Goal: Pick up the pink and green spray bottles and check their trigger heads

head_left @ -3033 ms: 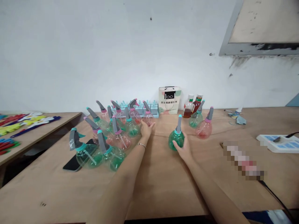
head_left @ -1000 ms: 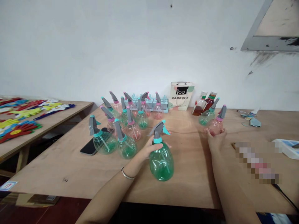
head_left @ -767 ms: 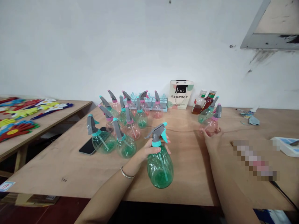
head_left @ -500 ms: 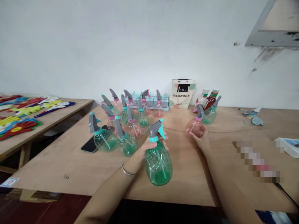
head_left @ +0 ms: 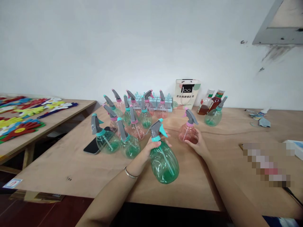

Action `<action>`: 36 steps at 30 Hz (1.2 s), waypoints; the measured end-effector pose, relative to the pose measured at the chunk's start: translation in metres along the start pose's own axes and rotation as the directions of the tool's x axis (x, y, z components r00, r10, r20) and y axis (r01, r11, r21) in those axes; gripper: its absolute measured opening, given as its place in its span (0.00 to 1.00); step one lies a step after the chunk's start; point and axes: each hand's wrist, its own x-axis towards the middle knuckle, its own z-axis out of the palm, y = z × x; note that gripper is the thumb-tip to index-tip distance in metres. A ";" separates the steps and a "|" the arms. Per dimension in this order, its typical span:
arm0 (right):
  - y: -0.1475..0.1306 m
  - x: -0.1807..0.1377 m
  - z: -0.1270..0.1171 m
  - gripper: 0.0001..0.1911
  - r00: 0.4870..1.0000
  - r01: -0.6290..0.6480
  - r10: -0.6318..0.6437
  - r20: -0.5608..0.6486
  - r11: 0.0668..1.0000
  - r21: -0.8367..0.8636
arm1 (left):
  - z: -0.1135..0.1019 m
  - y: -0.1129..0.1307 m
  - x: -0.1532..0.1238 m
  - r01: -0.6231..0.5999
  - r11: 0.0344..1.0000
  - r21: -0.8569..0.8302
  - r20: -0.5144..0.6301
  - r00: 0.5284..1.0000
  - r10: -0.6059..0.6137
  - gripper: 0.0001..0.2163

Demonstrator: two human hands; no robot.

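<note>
My left hand (head_left: 151, 147) is closed round the neck of a green spray bottle (head_left: 164, 162) with a grey and teal trigger head, held tilted near the table's front. My right hand (head_left: 198, 143) grips the round body of a pink spray bottle (head_left: 188, 131) with a grey and pink head, a little farther back and to the right. A cluster of several green and pink spray bottles (head_left: 129, 119) stands to the left of my hands. One more green spray bottle (head_left: 213, 116) stands apart at the back right.
A black phone (head_left: 92, 146) lies under the left bottles. At the wall stand a small paper bag (head_left: 187, 94), two sauce bottles (head_left: 209, 102) and a blue tray (head_left: 155, 101). Coloured hand-shaped clappers (head_left: 21, 119) cover a side table on the left. A white device (head_left: 295, 147) sits far right.
My left hand picked up the green bottle and drew it toward me. My right hand took the pink bottle from the back right and slid it left toward the centre.
</note>
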 end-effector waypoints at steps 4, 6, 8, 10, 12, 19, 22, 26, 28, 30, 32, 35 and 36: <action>-0.003 -0.004 0.002 0.47 1.000 -0.028 0.028 -0.003 0.999 0.038 | -0.004 -0.001 -0.001 -0.010 0.998 0.059 0.021 1.000 0.009 0.24; -0.003 -0.005 0.003 0.47 0.999 -0.040 0.040 0.001 0.998 0.048 | -0.002 0.000 -0.001 0.014 0.994 0.105 0.075 0.997 -0.022 0.28; -0.002 -0.005 0.003 0.47 0.999 -0.046 0.046 -0.002 0.998 0.045 | 0.001 0.001 0.000 0.043 0.989 0.140 0.119 0.991 -0.060 0.31; -0.001 -0.004 0.003 0.47 0.999 -0.041 0.041 -0.001 0.998 0.045 | 0.002 0.000 0.001 0.037 0.986 0.163 0.117 0.992 -0.057 0.30; -0.001 -0.004 0.003 0.47 0.999 -0.032 0.032 0.001 0.998 0.048 | 0.000 -0.002 0.002 0.006 0.984 0.179 0.092 0.995 -0.023 0.27; 0.000 -0.004 0.003 0.47 1.000 -0.026 0.026 -0.004 0.999 0.048 | -0.005 -0.001 0.003 -0.001 0.958 0.286 0.114 0.993 -0.033 0.27; 0.000 -0.003 0.003 0.46 1.000 -0.023 0.023 0.001 0.998 0.056 | -0.005 -0.001 0.004 0.005 0.952 0.306 0.092 0.995 -0.034 0.28; -0.002 -0.003 0.004 0.46 1.000 -0.025 0.025 0.004 0.997 0.076 | -0.008 -0.006 0.006 -0.063 0.939 0.339 -0.075 0.993 0.094 0.26; -0.003 -0.003 0.004 0.47 0.999 -0.044 0.044 0.000 0.997 0.069 | -0.010 -0.008 0.006 -0.067 0.922 0.382 -0.130 0.984 0.125 0.24; -0.004 -0.003 0.004 0.48 0.998 -0.062 0.062 -0.003 0.997 0.051 | -0.010 -0.009 0.007 -0.080 0.886 0.457 -0.139 0.977 0.160 0.25; -0.004 -0.003 0.004 0.48 0.997 -0.071 0.071 -0.001 0.997 0.041 | -0.010 -0.008 0.011 -0.112 0.822 0.558 -0.148 0.961 0.232 0.27; -0.003 -0.002 0.003 0.47 0.997 -0.076 0.076 0.012 0.996 0.038 | -0.010 -0.009 0.025 -0.115 0.705 0.700 -0.221 0.904 0.366 0.31; -0.002 -0.002 0.003 0.48 0.997 -0.078 0.078 0.016 0.996 0.035 | -0.011 -0.010 0.031 -0.106 0.678 0.727 -0.245 0.883 0.400 0.31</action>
